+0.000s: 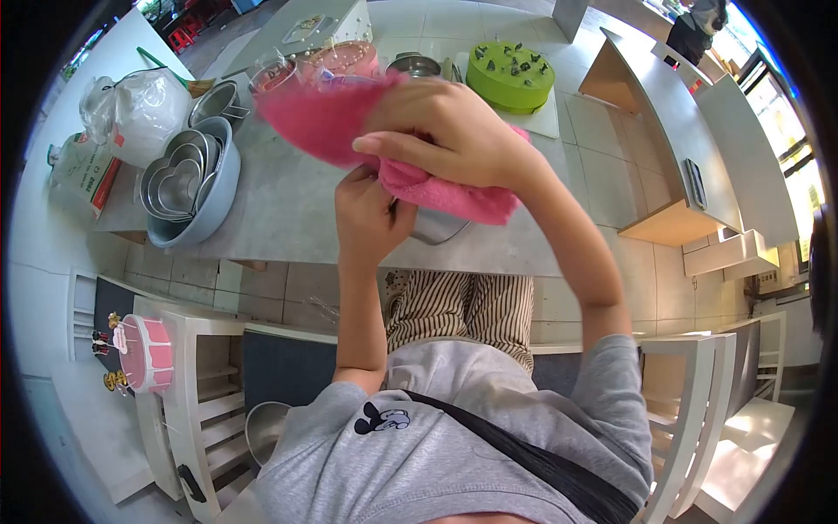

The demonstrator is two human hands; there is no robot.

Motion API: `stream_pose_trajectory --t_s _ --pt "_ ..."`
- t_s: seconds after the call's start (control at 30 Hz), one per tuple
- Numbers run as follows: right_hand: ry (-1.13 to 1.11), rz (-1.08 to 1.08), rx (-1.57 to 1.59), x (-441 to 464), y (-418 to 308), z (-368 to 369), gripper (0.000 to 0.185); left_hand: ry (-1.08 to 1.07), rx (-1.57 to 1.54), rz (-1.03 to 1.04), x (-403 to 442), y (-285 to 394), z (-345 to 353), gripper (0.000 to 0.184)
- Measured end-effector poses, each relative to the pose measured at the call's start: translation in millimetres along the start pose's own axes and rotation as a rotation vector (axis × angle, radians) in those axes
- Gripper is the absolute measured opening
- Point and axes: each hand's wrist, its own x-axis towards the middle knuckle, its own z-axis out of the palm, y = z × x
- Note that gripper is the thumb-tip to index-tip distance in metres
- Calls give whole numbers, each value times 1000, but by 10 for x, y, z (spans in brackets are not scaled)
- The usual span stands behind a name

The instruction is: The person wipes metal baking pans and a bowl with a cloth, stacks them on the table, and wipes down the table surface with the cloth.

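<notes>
My right hand [449, 131] is closed round a bright pink cloth [327, 118] above the grey table. One part of the cloth flares out to the left, blurred by motion; another hangs below my right palm. Just beneath, my left hand [374, 214] is curled shut against the cloth's lower edge. What its fingers grip is hidden. Under the cloth shows the rounded edge of a shiny metal piece [439, 227], mostly covered, so its kind cannot be told.
A blue-grey basin [229, 188] with several metal moulds, heart-shaped among them, stands at left beside a white plastic bag [150, 113]. A green cake [511, 77] and a pink cake [342, 59] stand at the back. The table [288, 223] ends just before my body.
</notes>
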Motion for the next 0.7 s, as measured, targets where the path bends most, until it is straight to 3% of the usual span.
stream_pose_trajectory --t_s 0.03,0.07,0.13,0.2,0.27,0.33,0.4,0.47,0.53,0.6,0.63,0.67,0.7 --pt "-54 101 -61 -37 -52 -2 44 -2 0 -4 -3 31 -42 22" --pt "-54 103 -60 -128 24 35 44 -51 13 -73 -18 66 -100 19" --pt "66 117 21 -322 210 144 35 -105 27 -138 -6 125 -125 18" --pt "147 87 -12 -403 223 120 31 84 50 -321 7 259 0 21" --pt "231 56 -51 -444 150 63 28 90 51 -298 -11 401 -51 23" --pt "258 -105 113 -421 12 -24 24 95 58 -265 -9 429 -67 26" --pt "341 -143 179 -482 49 -71 30 402 -293 -539 -71 430 -74 38" --pt "630 450 777 -544 -11 -154 41 443 -445 -603 -74 380 -68 42" --pt "597 492 750 -696 146 -131 44 487 -601 -670 -135 338 -61 47" --pt "527 477 981 -832 393 -72 39 417 -707 -733 -169 228 -65 48" --pt "696 705 1089 -771 268 -56 32 414 -712 -726 -142 200 -72 48" --pt "864 938 1192 -705 114 -43 26 456 -798 -971 -121 177 -85 47" --pt "743 1003 1388 -738 78 -100 19 494 -875 -1225 -120 168 -105 46"
